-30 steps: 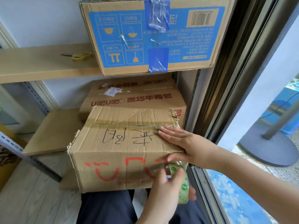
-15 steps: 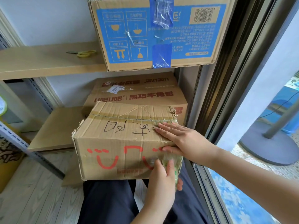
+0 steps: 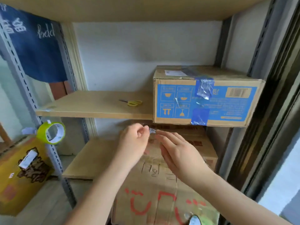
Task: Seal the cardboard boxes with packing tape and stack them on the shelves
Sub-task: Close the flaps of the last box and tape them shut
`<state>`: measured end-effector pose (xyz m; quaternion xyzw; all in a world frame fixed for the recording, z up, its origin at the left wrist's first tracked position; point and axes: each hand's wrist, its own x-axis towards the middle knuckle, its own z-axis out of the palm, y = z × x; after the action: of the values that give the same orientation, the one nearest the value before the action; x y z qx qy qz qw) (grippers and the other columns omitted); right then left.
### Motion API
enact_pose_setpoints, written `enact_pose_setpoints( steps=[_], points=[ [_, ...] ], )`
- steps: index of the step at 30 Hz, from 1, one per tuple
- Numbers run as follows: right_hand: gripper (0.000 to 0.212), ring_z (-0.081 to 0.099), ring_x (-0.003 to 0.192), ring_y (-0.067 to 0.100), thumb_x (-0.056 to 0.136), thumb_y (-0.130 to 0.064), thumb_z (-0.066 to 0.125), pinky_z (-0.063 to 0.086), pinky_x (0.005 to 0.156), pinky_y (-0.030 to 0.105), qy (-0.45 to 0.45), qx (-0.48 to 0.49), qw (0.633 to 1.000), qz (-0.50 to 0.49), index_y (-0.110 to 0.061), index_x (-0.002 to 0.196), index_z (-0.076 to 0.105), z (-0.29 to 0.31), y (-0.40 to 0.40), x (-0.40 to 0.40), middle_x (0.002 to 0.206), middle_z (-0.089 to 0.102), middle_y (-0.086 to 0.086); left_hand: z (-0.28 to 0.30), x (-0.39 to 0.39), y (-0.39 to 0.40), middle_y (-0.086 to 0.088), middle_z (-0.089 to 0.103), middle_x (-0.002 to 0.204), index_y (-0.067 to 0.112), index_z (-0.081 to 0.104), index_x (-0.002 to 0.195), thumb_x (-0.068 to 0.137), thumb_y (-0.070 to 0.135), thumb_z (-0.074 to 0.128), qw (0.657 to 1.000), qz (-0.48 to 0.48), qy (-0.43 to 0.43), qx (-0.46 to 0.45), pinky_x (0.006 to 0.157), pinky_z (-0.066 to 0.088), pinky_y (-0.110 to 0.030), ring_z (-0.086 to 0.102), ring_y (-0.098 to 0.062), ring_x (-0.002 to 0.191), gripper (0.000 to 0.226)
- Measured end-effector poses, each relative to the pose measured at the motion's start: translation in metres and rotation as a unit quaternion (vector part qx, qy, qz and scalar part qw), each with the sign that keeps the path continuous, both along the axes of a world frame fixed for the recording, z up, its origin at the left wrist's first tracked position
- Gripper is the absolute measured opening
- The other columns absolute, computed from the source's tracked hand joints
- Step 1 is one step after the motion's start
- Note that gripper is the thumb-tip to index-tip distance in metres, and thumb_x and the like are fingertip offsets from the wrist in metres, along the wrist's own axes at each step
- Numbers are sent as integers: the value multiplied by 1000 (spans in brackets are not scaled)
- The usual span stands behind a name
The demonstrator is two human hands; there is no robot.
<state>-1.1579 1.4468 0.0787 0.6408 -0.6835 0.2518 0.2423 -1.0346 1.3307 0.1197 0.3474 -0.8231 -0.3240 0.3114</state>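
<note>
A person's left hand (image 3: 134,140) pinches a tape end above the scrawled cardboard box (image 3: 162,192) on their lap, before the lower shelf's (image 3: 90,159) front edge; right hand (image 3: 178,153) hovers flat, empty. Sealing is under way; next, likely, pressing tape onto the seam.

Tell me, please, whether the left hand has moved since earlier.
Yes. The left hand, pinching a small scrap, rose from the box front to just beneath the middle shelf.

Matt brown cardboard box (image 3: 162,200) with glossy tape; matt wooden shelf (image 3: 90,105); perforated grey metal upright (image 3: 32,101).
</note>
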Motion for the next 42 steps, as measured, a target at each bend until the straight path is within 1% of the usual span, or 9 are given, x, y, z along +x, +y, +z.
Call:
enact_pose_setpoints(
  steps=[7, 11, 17, 21, 24, 27, 33, 37, 42],
  points=[
    [30, 55, 111, 30, 91, 1, 47, 46, 75, 34, -59, 93, 985, -135, -5, 116, 61, 88, -174, 29, 118, 56, 13, 30, -24, -124, -3, 69, 97, 21, 62, 91, 98, 23, 46, 981, 163, 35, -96, 68, 43, -34, 58, -27, 86, 18],
    [28, 61, 115, 27, 101, -11, 44, 46, 72, 11, -151, 150, 957, -195, -4, 119, 64, 94, -241, 6, 122, 64, 12, 19, -33, -156, -5, 67, 103, 21, 61, 94, 97, 17, 46, 986, 148, 47, -63, 72, 47, -34, 59, -26, 90, 16],
    [32, 57, 121, 29, 103, -12, 39, 42, 79, 26, -86, 255, 932, -243, -4, 129, 57, 87, -266, -28, 131, 59, 12, -10, -21, -167, 4, 64, 108, 24, 62, 102, 97, 19, 52, 986, 145, 54, -56, 64, 41, -27, 60, -18, 91, 13],
    [30, 59, 113, 28, 102, -13, 43, 49, 90, 31, -214, 178, 937, -209, -2, 128, 56, 106, -248, -19, 116, 61, 14, -5, -15, -141, -2, 67, 106, 18, 64, 103, 98, 16, 49, 989, 122, 83, -11, 82, 53, -38, 62, -24, 97, 15],
    [10, 64, 92, 31, 92, -21, 64, 47, 66, 29, -191, 123, 964, -137, -11, 92, 65, 112, -201, 2, 84, 62, 8, -7, 5, -91, 1, 68, 87, 21, 65, 95, 97, 11, 51, 981, 97, 166, 27, 73, 48, -32, 64, -20, 86, 17],
    [32, 58, 63, 23, 78, -40, 73, 42, 50, 30, -154, 104, 981, -46, -14, 68, 58, 73, -101, 18, 61, 57, 0, -57, 40, -4, -8, 57, 62, 25, 63, 83, 95, 5, 51, 963, 24, 229, 139, 55, 39, -32, 53, -20, 57, 27],
    [16, 50, 62, 8, 81, -34, 80, 38, 61, 18, -304, 111, 940, -106, -19, 83, 74, -36, 47, -37, 71, 65, -5, -147, 21, 154, 1, 68, 87, 30, 54, 100, 86, 46, 68, 945, -89, 10, 314, 79, 54, -32, 66, -10, 80, 26],
    [18, 49, 66, 13, 86, -32, 75, 37, 60, 24, -293, 81, 949, -86, -15, 86, 75, -71, 55, -54, 72, 63, -6, -157, -11, 181, 4, 58, 78, 29, 40, 108, 84, 50, 71, 940, -109, -10, 323, 62, 44, -14, 59, 2, 70, 45],
    [21, 55, 66, 5, 83, -44, 72, 46, 60, 27, -240, 63, 964, -101, -23, 86, 72, -88, 52, -58, 76, 64, -11, -171, -15, 182, 6, 62, 100, 33, 47, 108, 79, 52, 70, 924, -84, -42, 371, 79, 55, -35, 66, -10, 84, 42]
  ],
)
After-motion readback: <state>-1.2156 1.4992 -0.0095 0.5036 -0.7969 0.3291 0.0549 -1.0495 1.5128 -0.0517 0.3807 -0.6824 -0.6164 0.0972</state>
